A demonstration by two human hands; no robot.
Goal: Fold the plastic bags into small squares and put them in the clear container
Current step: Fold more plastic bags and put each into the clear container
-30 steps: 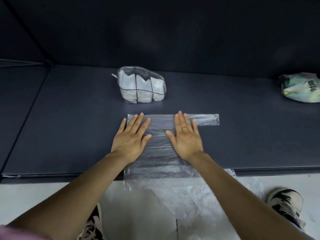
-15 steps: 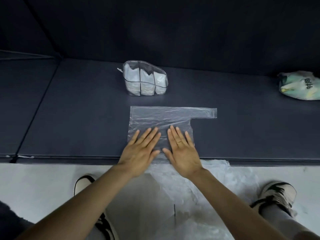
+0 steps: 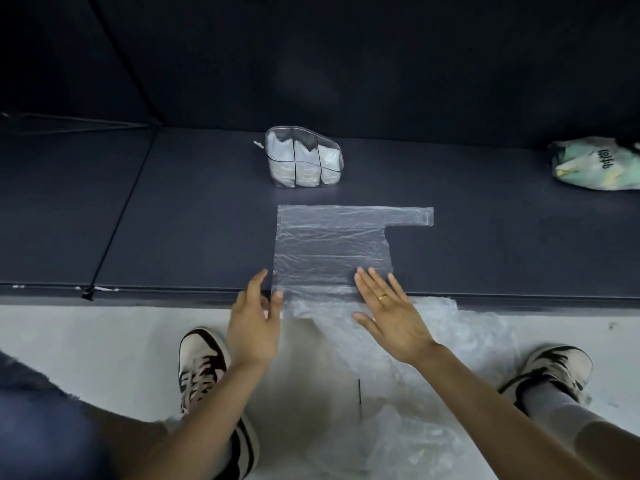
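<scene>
A clear plastic bag (image 3: 332,240) lies flat on the dark mat (image 3: 194,220), its handle strip pointing right and its near part hanging over the mat's front edge. My left hand (image 3: 254,327) is at the bag's near left corner, turned on its side with straight fingers, holding nothing. My right hand (image 3: 389,313), with a ring on it, is flat and spread over the bag's near right part at the edge. Behind the bag stands the clear container (image 3: 304,157) with white folded bags inside.
A crumpled green and white bag (image 3: 595,168) lies at the far right of the mat. More clear plastic (image 3: 433,368) is heaped on the pale floor between my shoes (image 3: 202,362). A dark wall rises behind the mat.
Both hands slid toward me along the bag, from its middle to the mat's front edge. My left hand has moved off the bag to its left corner and turned sideways.
</scene>
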